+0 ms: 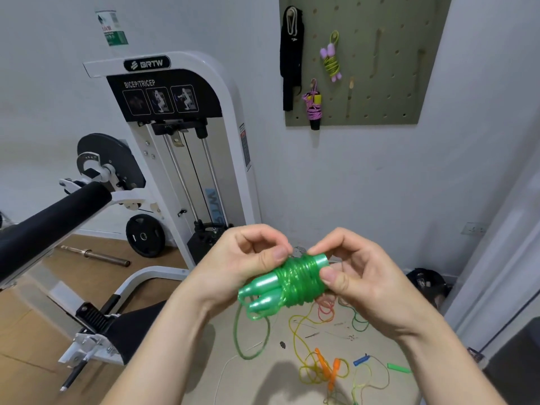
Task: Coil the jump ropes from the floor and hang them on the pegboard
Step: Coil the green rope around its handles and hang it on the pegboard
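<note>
The green jump rope (295, 280), coiled round its handles, is being pinched by the left hand (248, 264) and gripped by the right hand (353, 276).

Both hands hold a green jump rope (295, 283) wound around its paired handles: the left hand (248, 264) pinches the cord at the coil's top, the right hand (355, 277) grips the far end. A loose loop hangs below. Uncoiled ropes (324, 366) lie on the floor. Two coiled ropes hang on the pegboard (388, 83).
</note>
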The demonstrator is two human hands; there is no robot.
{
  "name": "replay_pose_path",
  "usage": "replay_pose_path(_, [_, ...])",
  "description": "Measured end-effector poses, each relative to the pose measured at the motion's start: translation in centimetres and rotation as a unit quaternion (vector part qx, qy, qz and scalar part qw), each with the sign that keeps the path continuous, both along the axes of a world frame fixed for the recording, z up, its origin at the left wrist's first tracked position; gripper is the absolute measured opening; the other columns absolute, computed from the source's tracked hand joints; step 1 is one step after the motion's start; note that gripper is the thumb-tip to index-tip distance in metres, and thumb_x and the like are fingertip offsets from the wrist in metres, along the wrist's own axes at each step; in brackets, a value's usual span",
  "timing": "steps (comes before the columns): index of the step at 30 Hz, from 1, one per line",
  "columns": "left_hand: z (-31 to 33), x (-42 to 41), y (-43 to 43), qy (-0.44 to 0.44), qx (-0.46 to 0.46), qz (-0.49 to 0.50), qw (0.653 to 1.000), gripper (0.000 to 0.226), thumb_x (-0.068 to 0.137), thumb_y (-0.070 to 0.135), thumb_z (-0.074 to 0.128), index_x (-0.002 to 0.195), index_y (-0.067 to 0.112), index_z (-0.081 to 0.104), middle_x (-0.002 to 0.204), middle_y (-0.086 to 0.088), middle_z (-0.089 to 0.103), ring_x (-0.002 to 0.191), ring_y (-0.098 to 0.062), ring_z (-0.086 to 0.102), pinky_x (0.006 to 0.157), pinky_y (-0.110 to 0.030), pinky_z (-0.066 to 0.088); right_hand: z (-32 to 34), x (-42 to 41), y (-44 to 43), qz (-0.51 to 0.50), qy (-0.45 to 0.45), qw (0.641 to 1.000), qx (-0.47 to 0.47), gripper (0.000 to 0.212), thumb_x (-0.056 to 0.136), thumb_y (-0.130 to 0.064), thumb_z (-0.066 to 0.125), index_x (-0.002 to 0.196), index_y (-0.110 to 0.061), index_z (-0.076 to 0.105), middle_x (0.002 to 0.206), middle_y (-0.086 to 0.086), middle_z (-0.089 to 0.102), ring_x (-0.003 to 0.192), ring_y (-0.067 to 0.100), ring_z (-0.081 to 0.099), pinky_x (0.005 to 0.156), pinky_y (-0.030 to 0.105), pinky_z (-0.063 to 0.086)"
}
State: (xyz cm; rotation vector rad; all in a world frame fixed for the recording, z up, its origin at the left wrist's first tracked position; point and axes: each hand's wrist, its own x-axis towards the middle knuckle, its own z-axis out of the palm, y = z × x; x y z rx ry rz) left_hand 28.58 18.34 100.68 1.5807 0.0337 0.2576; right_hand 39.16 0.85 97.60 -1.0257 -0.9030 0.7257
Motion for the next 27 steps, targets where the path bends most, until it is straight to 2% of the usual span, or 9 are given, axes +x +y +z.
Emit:
replay_pose_path(4, [-0.6,0.4,-1.1,-0.027,-0.045,0.086,0.995,0.016,0.073,0.034,0.077,0.078,0.019,0.076,0.069,0.000,0.066,0.060,-0.012,0.060,0.055,-0.026,0.048,-1.6,-0.8,1.3,-0.015,0.166,0.984,0.070,0.045,0.055,-0.027,0.094,0.090,-0.013,0.070,0.084,0.010,0.061,0.059,0.017,0.057,0.050,0.023,0.048])
replay_pose_path(7, [-1.0,0.2,-1.2,-0.048,0.017,0.120,0.992,0.018,0.083,0.026,0.062,0.088,0.019,0.077,0.079,-0.002,0.070,0.073,-0.014,0.064,0.064,-0.026,0.050,-2.1,-1.6,1.8,-0.023,0.257,0.962,0.094,0.050,0.048,-0.021,0.097,0.090,-0.010,0.070,0.085,0.018,0.058,0.066,0.023,0.056,0.048,0.024,0.048])
replay_pose_path(13, [-1.3,-0.6,-1.8,-0.073,0.167,0.130,0.975,0.028,0.086,0.012,0.059,0.111,0.018,0.069,0.112,-0.002,0.070,0.110,-0.015,0.063,0.098,-0.035,0.047,-1.6,-2.6,3.0,-0.087,0.350,0.924,0.125,0.060,0.045,-0.017,0.096,0.094,-0.007,0.065,0.092,0.019,0.067,0.062,0.022,0.060,0.052,0.024,0.052])
replay_pose_path(15, [-1.3,-0.8,-2.2,-0.070,0.156,0.128,0.977,0.028,0.084,0.013,0.062,0.110,0.015,0.069,0.109,-0.003,0.070,0.103,-0.018,0.064,0.096,-0.036,0.048,-1.4,-2.9,3.2,-0.140,0.327,0.927,0.117,0.036,0.066,-0.013,0.081,0.095,-0.007,0.062,0.088,0.018,0.066,0.060,0.020,0.060,0.053,0.023,0.052])
replay_pose_path(17, [-0.9,-1.0,-2.6,-0.067,0.108,0.095,0.987,0.026,0.082,0.016,0.070,0.107,0.010,0.069,0.098,-0.002,0.072,0.082,-0.013,0.063,0.081,-0.022,0.049,-1.5,-3.3,3.4,-0.198,0.276,0.935,0.104,0.018,0.080,-0.006,0.062,0.098,-0.006,0.058,0.087,0.015,0.065,0.062,0.018,0.061,0.054,0.022,0.051])
replay_pose_path(19, [-0.7,-0.8,-3.3,-0.061,0.064,0.097,0.991,0.020,0.081,0.020,0.071,0.096,0.006,0.068,0.072,0.011,0.068,0.059,0.005,0.056,0.059,-0.006,0.042,-1.9,-3.9,3.6,-0.265,0.175,0.944,0.085,0.015,0.086,-0.001,0.058,0.100,-0.006,0.057,0.088,0.011,0.066,0.064,0.016,0.063,0.054,0.020,0.050])
replay_pose_path(22, [-1.4,-0.5,-3.5,-0.043,0.034,0.129,0.990,0.013,0.078,0.026,0.060,0.078,0.013,0.062,0.050,0.019,0.056,0.044,0.008,0.048,0.047,-0.003,0.034,-3.1,-4.3,3.4,-0.306,0.037,0.949,0.059,0.020,0.086,-0.004,0.065,0.101,-0.004,0.053,0.087,-0.001,0.070,0.072,0.012,0.067,0.062,0.020,0.053])
replay_pose_path(24, [-2.1,-0.7,-2.7,-0.030,0.038,0.116,0.992,0.014,0.081,0.022,0.064,0.086,0.009,0.065,0.063,0.016,0.066,0.057,0.007,0.058,0.056,-0.005,0.040,-3.0,-3.4,2.5,-0.281,-0.017,0.959,0.011,0.032,0.082,-0.021,0.076,0.101,-0.009,0.054,0.088,-0.005,0.068,0.076,0.007,0.065,0.069,0.020,0.051])
replay_pose_path(27, [-2.7,-1.1,-1.5,-0.006,0.090,0.067,0.994,0.027,0.084,0.017,0.068,0.109,0.005,0.067,0.103,-0.001,0.073,0.098,-0.013,0.067,0.083,-0.021,0.050,-1.2,-1.3,1.1,-0.200,-0.114,0.967,-0.108,0.053,0.072,-0.056,0.066,0.114,-0.027,0.053,0.109,-0.005,0.061,0.093,0.004,0.065,0.079,0.022,0.050])
